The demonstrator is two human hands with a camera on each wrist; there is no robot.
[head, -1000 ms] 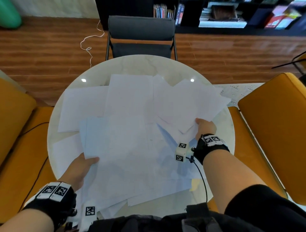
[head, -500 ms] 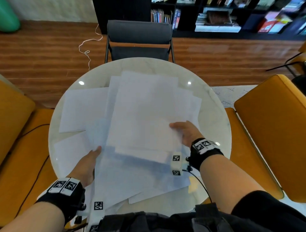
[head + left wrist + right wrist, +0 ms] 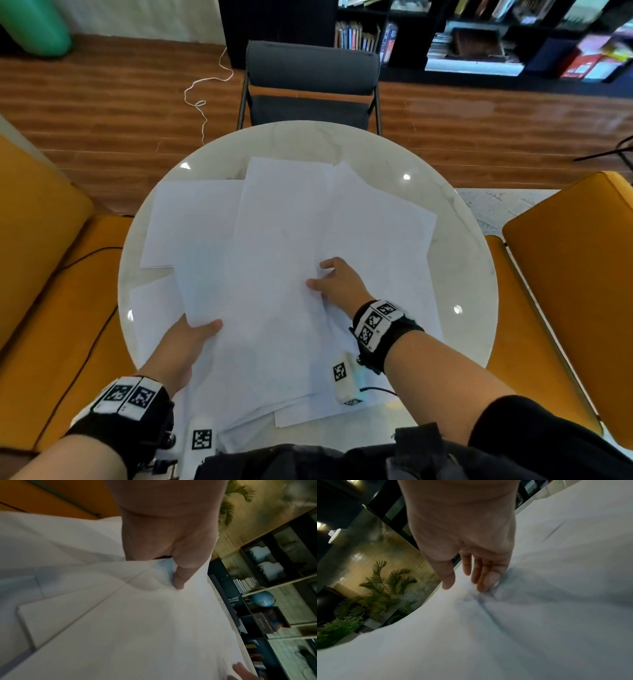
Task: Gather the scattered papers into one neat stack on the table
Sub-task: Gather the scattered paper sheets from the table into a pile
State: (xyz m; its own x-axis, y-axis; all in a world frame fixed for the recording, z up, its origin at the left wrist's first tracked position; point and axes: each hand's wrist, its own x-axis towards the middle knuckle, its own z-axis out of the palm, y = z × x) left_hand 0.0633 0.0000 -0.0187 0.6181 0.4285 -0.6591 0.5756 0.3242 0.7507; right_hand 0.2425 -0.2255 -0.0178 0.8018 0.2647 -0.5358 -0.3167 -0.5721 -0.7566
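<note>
Nearest the body, the loose white papers (image 3: 274, 308) spill over the near edge of the round marble table (image 3: 459, 274), their lower corners fanned and out of line. The left hand (image 3: 181, 346) grips the left edge of the top sheets: the thumb lies on top and the other fingers are hidden beneath; in the left wrist view the thumb (image 3: 180, 577) presses into the paper and raises a soft fold beside it. A black wristband with printed markers (image 3: 126, 401) sits on that wrist. Just beyond, the right hand (image 3: 342, 284) rests on the middle of the pile, fingers spread and nearly straight, holding nothing; in the right wrist view the fingertips (image 3: 488, 582) push down on the top sheet and crease it. Farther out, more sheets overlap at different angles, one sheet (image 3: 191, 222) jutting to the left and others fanning to the right. Yellow seats (image 3: 565, 291) flank the table. Past its far rim stands a dark grey chair (image 3: 311, 82) on a wooden floor (image 3: 102, 113), with a white cord (image 3: 205, 89) lying near it and a dark bookshelf (image 3: 479, 41) behind.
</note>
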